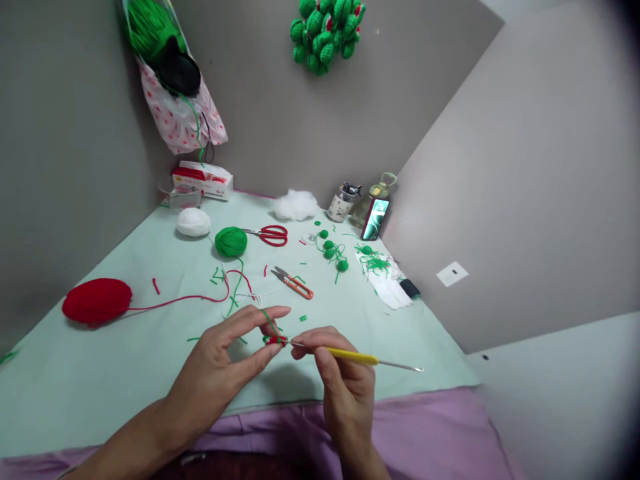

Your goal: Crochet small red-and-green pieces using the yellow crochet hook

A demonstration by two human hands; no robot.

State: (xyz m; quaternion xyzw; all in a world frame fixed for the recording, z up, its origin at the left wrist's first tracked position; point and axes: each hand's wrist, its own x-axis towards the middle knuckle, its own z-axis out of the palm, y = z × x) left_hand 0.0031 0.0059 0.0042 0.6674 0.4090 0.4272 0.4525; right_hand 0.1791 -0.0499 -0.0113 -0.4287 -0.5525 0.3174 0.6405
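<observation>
Head view: right hand (334, 369) pinching hook (353, 357)

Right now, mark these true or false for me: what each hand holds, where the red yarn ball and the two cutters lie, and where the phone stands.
1. The right hand holds a yellow-handled crochet hook. True.
2. The left hand pinches a small red and green crochet piece. True.
3. The red yarn ball lies by the phone. False: it lies at the left of the table; the phone leans at the back right.
4. The red-handled scissors lie beside the green yarn ball. True.
5. The orange thread snips are in the left hand. False: they lie on the table, untouched.
</observation>
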